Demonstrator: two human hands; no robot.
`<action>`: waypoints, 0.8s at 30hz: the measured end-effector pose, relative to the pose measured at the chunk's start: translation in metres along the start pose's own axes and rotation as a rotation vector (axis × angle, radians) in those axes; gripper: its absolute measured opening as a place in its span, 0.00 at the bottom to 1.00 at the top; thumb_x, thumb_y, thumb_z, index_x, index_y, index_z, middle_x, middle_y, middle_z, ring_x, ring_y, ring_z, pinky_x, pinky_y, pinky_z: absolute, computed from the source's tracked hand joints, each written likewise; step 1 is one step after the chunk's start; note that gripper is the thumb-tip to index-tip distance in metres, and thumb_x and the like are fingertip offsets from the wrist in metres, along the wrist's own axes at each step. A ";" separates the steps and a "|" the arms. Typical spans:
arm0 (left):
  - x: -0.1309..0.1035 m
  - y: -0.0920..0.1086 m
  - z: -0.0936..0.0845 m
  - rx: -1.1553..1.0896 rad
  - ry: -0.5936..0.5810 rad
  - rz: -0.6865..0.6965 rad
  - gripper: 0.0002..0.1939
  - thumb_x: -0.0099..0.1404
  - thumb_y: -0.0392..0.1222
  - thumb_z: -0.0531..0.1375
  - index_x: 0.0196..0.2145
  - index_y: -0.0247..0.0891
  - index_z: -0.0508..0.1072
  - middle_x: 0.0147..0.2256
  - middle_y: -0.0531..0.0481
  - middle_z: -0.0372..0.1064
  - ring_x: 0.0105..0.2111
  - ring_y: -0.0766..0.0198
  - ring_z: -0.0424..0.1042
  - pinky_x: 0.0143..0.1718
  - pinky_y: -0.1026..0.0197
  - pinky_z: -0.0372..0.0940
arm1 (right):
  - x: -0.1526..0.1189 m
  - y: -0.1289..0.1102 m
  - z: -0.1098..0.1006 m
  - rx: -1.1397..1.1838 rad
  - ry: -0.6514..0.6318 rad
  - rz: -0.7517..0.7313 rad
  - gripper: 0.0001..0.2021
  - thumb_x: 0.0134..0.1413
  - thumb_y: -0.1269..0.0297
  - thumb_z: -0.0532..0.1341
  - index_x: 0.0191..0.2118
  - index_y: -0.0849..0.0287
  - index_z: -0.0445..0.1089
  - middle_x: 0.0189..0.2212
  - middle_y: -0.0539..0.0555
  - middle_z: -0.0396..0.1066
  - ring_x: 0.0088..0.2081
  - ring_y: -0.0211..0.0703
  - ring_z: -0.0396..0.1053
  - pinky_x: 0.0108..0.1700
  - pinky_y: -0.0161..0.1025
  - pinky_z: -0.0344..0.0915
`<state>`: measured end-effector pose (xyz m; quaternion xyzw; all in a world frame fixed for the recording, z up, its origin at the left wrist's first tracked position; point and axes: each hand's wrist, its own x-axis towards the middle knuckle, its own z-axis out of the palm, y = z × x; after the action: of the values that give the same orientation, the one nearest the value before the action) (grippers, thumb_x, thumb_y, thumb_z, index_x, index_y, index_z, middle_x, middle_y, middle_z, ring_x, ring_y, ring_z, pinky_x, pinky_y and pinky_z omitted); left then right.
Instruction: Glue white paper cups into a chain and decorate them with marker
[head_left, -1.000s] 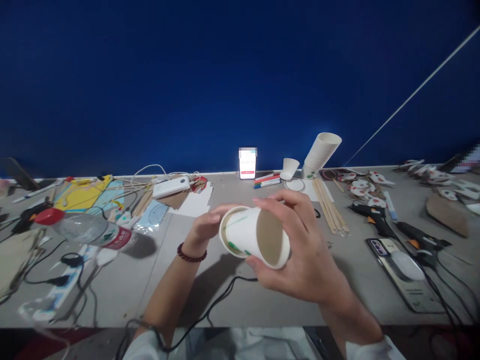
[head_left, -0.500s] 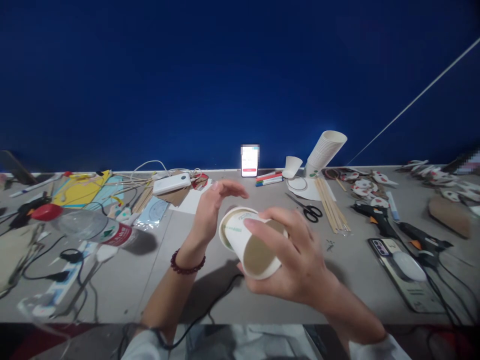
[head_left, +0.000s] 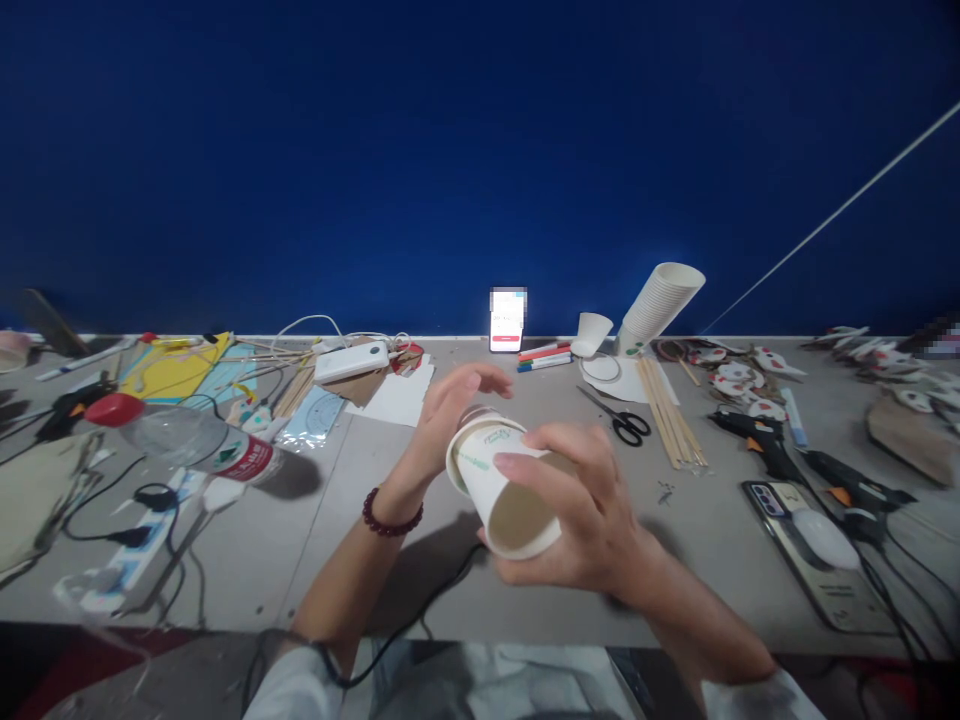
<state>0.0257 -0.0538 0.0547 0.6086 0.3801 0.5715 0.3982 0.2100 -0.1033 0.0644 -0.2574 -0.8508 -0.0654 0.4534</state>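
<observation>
Both hands are working above the table [head_left: 360, 570]: the right hand [head_left: 536, 500] is gripping a white paper cup [head_left: 486, 490] with green print, its digits pressing from above and below near the lower end. The left hand [head_left: 435, 425] is reaching around the far rim with fingers extended rather than wrapped; whether its palm is touching the cup, I cannot tell. A second ago the left hand was cupping that end and the cup was lying closer to level; now its near end is tipping down towards the wearer, and the right hand seems to be bearing it alone, apparently turning it to a new angle.

Beyond the right hand, black-handled scissors [head_left: 616, 412], mostly covered a second ago, are showing beside wooden sticks [head_left: 667, 418]. Farther back, a leaning stack of paper cups [head_left: 660, 308] is standing near the markers [head_left: 546, 358].
</observation>
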 end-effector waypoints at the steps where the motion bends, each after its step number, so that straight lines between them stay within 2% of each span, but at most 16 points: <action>1: 0.000 0.002 0.000 0.007 -0.003 0.000 0.20 0.73 0.54 0.52 0.38 0.39 0.79 0.36 0.46 0.79 0.39 0.58 0.76 0.46 0.55 0.69 | 0.000 0.000 0.000 0.001 0.001 0.000 0.33 0.50 0.51 0.70 0.60 0.48 0.62 0.49 0.57 0.68 0.44 0.52 0.68 0.47 0.47 0.66; 6: -0.002 0.011 0.001 0.092 -0.038 -0.031 0.21 0.74 0.53 0.52 0.38 0.39 0.79 0.36 0.46 0.78 0.39 0.58 0.75 0.44 0.55 0.69 | 0.000 -0.001 0.000 0.003 0.018 0.002 0.31 0.50 0.52 0.70 0.59 0.49 0.62 0.48 0.56 0.68 0.44 0.51 0.68 0.47 0.46 0.65; 14: -0.008 0.007 -0.006 0.305 0.029 0.056 0.19 0.75 0.47 0.50 0.42 0.39 0.79 0.39 0.46 0.78 0.40 0.58 0.75 0.45 0.55 0.66 | -0.001 0.001 -0.002 0.017 0.009 0.013 0.32 0.49 0.53 0.70 0.60 0.49 0.63 0.48 0.56 0.68 0.43 0.52 0.68 0.46 0.47 0.65; 18: -0.007 0.009 -0.006 0.361 0.127 0.106 0.17 0.75 0.48 0.52 0.41 0.39 0.78 0.36 0.47 0.77 0.38 0.59 0.74 0.42 0.56 0.66 | 0.003 0.001 0.000 0.039 0.027 0.017 0.34 0.49 0.56 0.69 0.61 0.50 0.61 0.48 0.57 0.67 0.44 0.53 0.68 0.45 0.48 0.66; 21: -0.005 0.010 -0.006 0.302 0.173 0.159 0.16 0.75 0.47 0.53 0.39 0.39 0.78 0.33 0.49 0.76 0.35 0.61 0.74 0.40 0.58 0.67 | 0.008 0.003 0.002 0.102 0.046 0.081 0.33 0.50 0.57 0.67 0.62 0.50 0.58 0.48 0.58 0.67 0.45 0.54 0.69 0.47 0.51 0.69; 24: -0.004 0.011 -0.009 0.235 0.138 0.212 0.15 0.75 0.46 0.52 0.41 0.39 0.78 0.34 0.49 0.76 0.35 0.62 0.74 0.40 0.58 0.67 | 0.012 0.010 0.001 0.199 0.075 0.212 0.30 0.52 0.59 0.65 0.60 0.51 0.58 0.48 0.58 0.66 0.49 0.56 0.69 0.50 0.55 0.70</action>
<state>0.0161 -0.0616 0.0633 0.6470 0.4045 0.6022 0.2349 0.2090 -0.0896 0.0722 -0.2972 -0.8035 0.0580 0.5125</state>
